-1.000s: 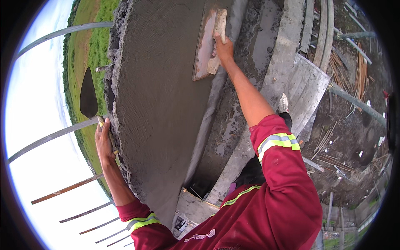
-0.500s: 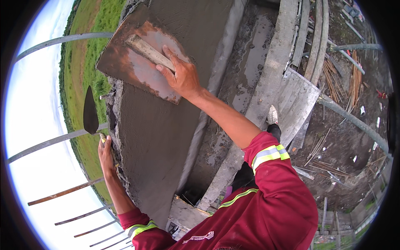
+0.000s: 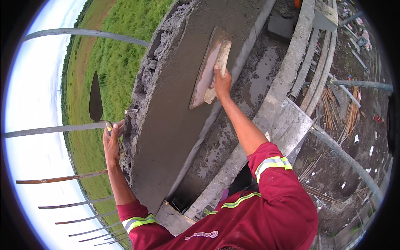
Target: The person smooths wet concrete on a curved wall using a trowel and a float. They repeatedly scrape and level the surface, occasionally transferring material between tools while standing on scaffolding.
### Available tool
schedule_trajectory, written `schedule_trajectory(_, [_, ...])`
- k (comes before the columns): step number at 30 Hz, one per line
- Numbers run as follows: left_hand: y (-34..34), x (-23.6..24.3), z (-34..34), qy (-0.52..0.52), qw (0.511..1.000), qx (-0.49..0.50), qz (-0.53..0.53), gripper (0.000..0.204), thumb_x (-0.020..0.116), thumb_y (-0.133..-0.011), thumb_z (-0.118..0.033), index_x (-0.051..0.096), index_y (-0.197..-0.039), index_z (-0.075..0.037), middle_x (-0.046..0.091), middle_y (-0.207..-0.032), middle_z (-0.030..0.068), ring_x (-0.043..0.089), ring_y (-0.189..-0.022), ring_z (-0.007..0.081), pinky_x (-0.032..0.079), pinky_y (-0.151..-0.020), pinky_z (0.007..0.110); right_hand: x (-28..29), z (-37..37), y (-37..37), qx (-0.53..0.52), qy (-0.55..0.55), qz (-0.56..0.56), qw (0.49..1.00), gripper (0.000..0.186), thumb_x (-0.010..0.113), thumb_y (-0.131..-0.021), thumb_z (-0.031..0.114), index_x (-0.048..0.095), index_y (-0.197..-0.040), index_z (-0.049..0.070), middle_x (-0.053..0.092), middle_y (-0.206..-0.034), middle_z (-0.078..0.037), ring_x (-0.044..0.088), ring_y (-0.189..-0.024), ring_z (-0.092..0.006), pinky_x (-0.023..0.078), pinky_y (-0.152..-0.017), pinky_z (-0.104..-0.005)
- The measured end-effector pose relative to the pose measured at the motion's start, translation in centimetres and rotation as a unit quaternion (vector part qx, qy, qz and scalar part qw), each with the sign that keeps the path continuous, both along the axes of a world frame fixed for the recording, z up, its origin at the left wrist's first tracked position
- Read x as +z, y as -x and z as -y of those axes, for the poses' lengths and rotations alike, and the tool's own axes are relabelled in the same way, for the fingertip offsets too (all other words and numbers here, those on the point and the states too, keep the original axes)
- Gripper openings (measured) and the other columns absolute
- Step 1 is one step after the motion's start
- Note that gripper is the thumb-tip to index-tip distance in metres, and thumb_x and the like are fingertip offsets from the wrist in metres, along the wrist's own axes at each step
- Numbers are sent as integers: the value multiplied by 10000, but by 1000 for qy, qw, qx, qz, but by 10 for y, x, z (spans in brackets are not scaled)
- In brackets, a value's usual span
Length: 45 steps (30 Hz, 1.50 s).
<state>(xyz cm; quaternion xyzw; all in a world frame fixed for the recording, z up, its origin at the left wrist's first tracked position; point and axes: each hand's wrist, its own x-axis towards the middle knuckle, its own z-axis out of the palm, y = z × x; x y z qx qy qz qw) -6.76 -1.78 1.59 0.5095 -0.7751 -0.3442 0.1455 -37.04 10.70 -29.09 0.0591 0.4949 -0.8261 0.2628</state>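
Note:
My right hand [image 3: 222, 84] is wrapped round the pale wooden handle of a plastering float [image 3: 203, 79]. Its flat, mortar-smeared plate is seen at a steep angle, at or very near the wet grey mortar [image 3: 166, 116]; whether the whole face touches cannot be told. Off to the left, my left hand [image 3: 111, 143] is closed on the handle of a pointing trowel [image 3: 96, 100], whose dark leaf-shaped blade points up and away. That hand is beside the crumbly outer edge [image 3: 143, 87] of the mortared strip.
Right of the mortar runs a wet, muddy trough [image 3: 256, 89], then a concrete ledge [image 3: 287, 71] and a grey board [image 3: 293, 125]. Metal poles [image 3: 87, 32] project on the left above grass. Rods [image 3: 352, 112] and debris lie on the ground at right.
The float has moved right, away from the rough outer edge, and turned so its plate appears much narrower. My left hand still grips the trowel. The whole view has shifted somewhat.

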Motion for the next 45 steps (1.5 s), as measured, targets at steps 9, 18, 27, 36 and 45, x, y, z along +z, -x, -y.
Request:
schedule_trajectory(9, [189, -3, 44, -57, 988, -145, 19, 568, 599, -965, -446, 495, -1266, 25, 609, -1266, 166, 563, -1137, 219, 423, -1011, 353, 81, 1, -7, -62, -85, -258, 961, 583, 596, -956, 500, 605, -1149, -50, 686, -853, -151, 654, -733, -232, 521, -679, -368])
schedule_trajectory(18, [196, -30, 34, 74, 987, -93, 105, 819, 540, -976, -497, 295, -1484, 97, 459, -1401, 227, 448, -1288, 245, 304, -1107, 355, 12, 9, 155, -60, -37, -44, 997, 480, 644, -936, 460, 601, -993, -15, 533, -655, -54, 524, -492, -156, 464, -450, -335])
schedule_trajectory(27, [203, -20, 23, -61, 993, -46, 88, 670, 519, -1002, -440, 381, -1462, 28, 476, -1360, 167, 432, -1255, 239, 296, -1091, 342, -145, 3, 228, -19, -78, 128, 988, 378, 651, -939, 381, 634, -938, 3, 506, -602, -31, 496, -451, -145, 441, -398, -326])
schedule_trajectory(36, [204, -25, 18, 26, 995, -62, 75, 512, 509, -1020, -394, 487, -1339, 6, 517, -1221, 104, 443, -1155, 202, 320, -1041, 350, -102, 14, 225, -16, -5, 56, 998, 393, 654, -944, 401, 623, -970, 9, 488, -614, -7, 466, -469, -115, 427, -410, -310])
schedule_trajectory(45, [213, -21, 10, -16, 996, -75, 53, 458, 490, -1033, -374, 502, -1287, 7, 528, -1119, 48, 462, -1012, 137, 368, -942, 288, 12, 13, 198, 11, 37, -61, 997, 412, 636, -953, 457, 595, -957, 46, 436, -612, 29, 418, -488, -68, 377, -437, -271])
